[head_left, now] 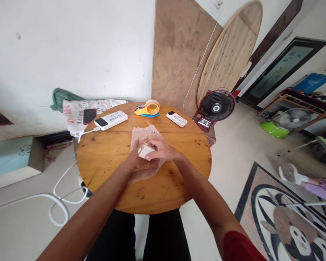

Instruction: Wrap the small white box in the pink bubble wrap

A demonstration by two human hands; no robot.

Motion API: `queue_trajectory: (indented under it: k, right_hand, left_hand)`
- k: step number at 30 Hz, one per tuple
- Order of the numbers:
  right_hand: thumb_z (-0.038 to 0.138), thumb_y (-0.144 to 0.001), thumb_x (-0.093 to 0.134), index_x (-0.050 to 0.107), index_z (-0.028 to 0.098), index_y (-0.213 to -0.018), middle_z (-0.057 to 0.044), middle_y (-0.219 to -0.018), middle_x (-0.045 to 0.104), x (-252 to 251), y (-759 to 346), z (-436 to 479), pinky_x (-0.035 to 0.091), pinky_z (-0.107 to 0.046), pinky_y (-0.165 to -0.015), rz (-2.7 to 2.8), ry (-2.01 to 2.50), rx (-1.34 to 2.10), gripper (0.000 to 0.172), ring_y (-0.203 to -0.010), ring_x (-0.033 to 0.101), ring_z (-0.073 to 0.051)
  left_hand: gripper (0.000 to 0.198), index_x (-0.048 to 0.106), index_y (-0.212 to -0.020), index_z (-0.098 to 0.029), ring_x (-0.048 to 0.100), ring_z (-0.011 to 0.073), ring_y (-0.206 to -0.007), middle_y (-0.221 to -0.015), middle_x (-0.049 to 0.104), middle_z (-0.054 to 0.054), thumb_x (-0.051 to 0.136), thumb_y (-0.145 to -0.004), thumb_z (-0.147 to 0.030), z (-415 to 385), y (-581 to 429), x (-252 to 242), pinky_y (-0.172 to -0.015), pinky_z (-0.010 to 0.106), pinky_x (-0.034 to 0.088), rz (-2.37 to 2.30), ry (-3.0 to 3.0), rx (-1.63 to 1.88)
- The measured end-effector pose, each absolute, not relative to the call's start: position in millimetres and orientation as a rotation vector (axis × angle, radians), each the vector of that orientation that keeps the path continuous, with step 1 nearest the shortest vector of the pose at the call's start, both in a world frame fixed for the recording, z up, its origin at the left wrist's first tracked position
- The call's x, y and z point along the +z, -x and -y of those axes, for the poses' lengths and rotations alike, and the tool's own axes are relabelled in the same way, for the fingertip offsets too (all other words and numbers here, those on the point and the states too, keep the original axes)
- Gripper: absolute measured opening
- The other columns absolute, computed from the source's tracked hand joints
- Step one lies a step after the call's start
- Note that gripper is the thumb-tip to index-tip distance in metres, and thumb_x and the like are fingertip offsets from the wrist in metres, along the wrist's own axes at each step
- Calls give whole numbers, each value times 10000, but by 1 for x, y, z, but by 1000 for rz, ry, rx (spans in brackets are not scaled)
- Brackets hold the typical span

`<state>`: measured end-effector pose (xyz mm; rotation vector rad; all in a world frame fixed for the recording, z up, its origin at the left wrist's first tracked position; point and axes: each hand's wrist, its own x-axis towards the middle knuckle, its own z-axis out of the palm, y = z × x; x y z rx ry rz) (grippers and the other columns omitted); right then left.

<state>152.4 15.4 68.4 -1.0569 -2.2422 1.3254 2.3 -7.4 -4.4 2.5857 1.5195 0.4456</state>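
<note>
A small whitish box (145, 150) with faint print and yellowish edges is between my two hands, above the middle of the round table. My right hand (161, 149) grips it from the right, thumb on the near side and fingers over the far side. From the left, my left hand (136, 159) is closed around the box's lower left side, its fingers partly hidden beneath it. Under both hands lies a sheet of pinkish bubble wrap (141, 177), spread on the wooden table (105, 159). A short clear strip (149, 123) shows at its far edge.
An orange and blue tape dispenser (147, 109) stands at the far edge. A white device with a cable (111, 120) is at left, another white device (176, 119) at right. A dark phone (89, 116) lies on a printed sack. A fan (216, 106) stands beyond the table's right side.
</note>
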Motion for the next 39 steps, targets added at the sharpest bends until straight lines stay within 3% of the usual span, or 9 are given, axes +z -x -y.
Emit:
queue_trajectory:
  k: [3, 7, 11, 15, 18, 21, 25, 30, 39]
  right_hand:
    - [309, -679, 725, 626, 162, -952, 9, -892, 598, 58, -175, -27, 394, -261, -741, 2099, 1121, 1411, 326, -835, 529, -149]
    - [316, -657, 734, 619, 163, -962, 25, -846, 590, 56, -192, -22, 398, -258, -703, 1990, 1258, 1323, 360, -783, 521, -143]
    - [249, -622, 731, 598, 186, -1017, 20, -873, 599, 47, -193, -14, 432, -277, -701, 2013, 1393, 1098, 423, -782, 537, -160]
    - [172, -622, 710, 601, 200, -1042, -22, -1051, 614, 28, -193, -8, 446, -344, -874, 2129, 1257, 853, 435, -973, 551, -209]
    - [178, -606, 736, 515, 202, -1197, -64, -1225, 571, 15, -198, -6, 451, -362, -944, 1951, 1071, 1067, 631, -1090, 553, -221]
    - [231, -595, 770, 474, 195, -1220, -83, -1257, 571, 9, -204, -8, 463, -365, -963, 1743, 924, 1420, 692, -1096, 584, -211]
    - [189, -527, 792, 534, 183, -1077, -58, -1119, 641, 9, -207, -16, 482, -351, -924, 1646, 986, 1556, 607, -1035, 608, -205]
    - [185, -512, 788, 588, 171, -1043, -39, -1062, 659, 15, -204, -21, 470, -332, -914, 1667, 979, 1552, 568, -983, 617, -189]
    - [331, -628, 778, 663, 150, -1006, -25, -956, 658, 27, -198, -30, 451, -300, -831, 2060, 972, 1321, 435, -899, 572, -178]
  left_hand:
    - [720, 428, -1441, -308, 217, 375, -1449, -1526, 402, 53, 559, -784, -572, 6, -2, 0, -1162, 605, 77, -1452, -2601, 471]
    - [776, 522, -1377, -227, 245, 395, -1434, -1531, 373, 139, 572, -742, -670, 5, 1, 1, -1154, 615, 116, -1430, -2603, 452]
    - [897, 357, -1478, -184, 212, 357, -1459, -1545, 352, 139, 569, -746, -657, 3, 3, -2, -1170, 587, 119, -1452, -2548, 477]
    - [990, 248, -1513, -154, 153, 333, -1480, -1560, 310, 163, 604, -723, -633, 1, 4, -6, -1180, 563, 69, -1464, -2537, 502]
    - [1028, 227, -1515, -148, 175, 341, -1474, -1554, 307, 193, 613, -705, -650, 1, 1, -3, -1170, 583, 52, -1451, -2540, 468]
    - [1051, 235, -1511, -144, 190, 353, -1468, -1553, 299, 209, 591, -695, -703, 4, 0, 7, -1161, 603, 43, -1456, -2539, 395]
    - [1021, 274, -1496, -142, 218, 351, -1461, -1522, 355, 222, 560, -706, -722, 12, 5, 22, -1161, 599, 22, -1532, -2536, 295]
    - [1048, 221, -1507, -121, 243, 353, -1452, -1525, 341, 233, 573, -703, -692, 26, 22, 21, -1166, 567, 106, -1562, -2466, 268]
    - [1125, 136, -1528, -144, 200, 336, -1469, -1566, 266, 211, 608, -668, -694, 23, 32, 8, -1170, 560, 69, -1503, -2423, 246]
